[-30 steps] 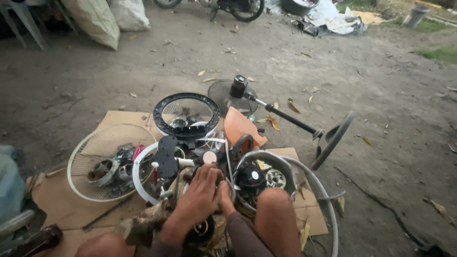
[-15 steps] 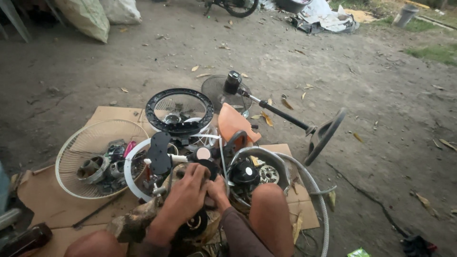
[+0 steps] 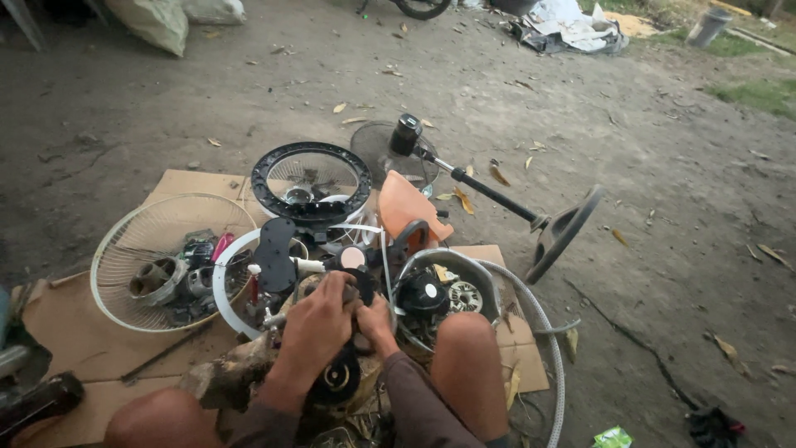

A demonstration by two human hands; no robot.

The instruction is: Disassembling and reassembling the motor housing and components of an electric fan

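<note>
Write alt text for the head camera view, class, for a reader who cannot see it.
Seen from above, a seated person's left hand and right hand grip a dark fan motor part between their knees. Fan parts lie around on cardboard: a white wire guard, a black ring guard, a fan stand.

I see bare dirt ground (image 3: 249, 91) outdoors, dry leaves (image 3: 464, 201) scattered, flattened cardboard (image 3: 83, 315), grass patch (image 3: 763, 93) far right, flat daylight.

White fan guard (image 3: 170, 249) left on cardboard (image 3: 83, 315); black ring (image 3: 311, 184); fan stand (image 3: 497, 195).
</note>
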